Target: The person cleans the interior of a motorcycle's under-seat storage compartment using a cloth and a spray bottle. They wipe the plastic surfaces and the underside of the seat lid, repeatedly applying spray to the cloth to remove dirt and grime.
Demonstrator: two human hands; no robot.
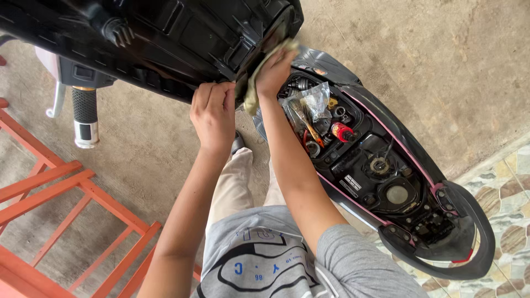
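Soft, even daylight falls across the concrete floor (154, 149); shadows are faint, the raised scooter seat's (165, 38) underside glints, and focus stays sharp.

Both arms reach forward; left hand (212, 113) curled, right hand (274, 72) clenched.

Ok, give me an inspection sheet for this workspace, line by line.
Surface: bare concrete floor, patterned tiles at the right edge.
Job's things: raised black scooter seat, underside facing the camera; greyish cloth pressed against its edge.
Clutter: open under-seat bin holding a clear plastic bag, a red-capped part and small tools.
Hands: left hand steadies the seat edge; right hand has its fingers on the cloth.
Cables: an orange lead in the bin, otherwise nothing seen.
Surroundings: orange wooden frame at left, handlebar grip above it.
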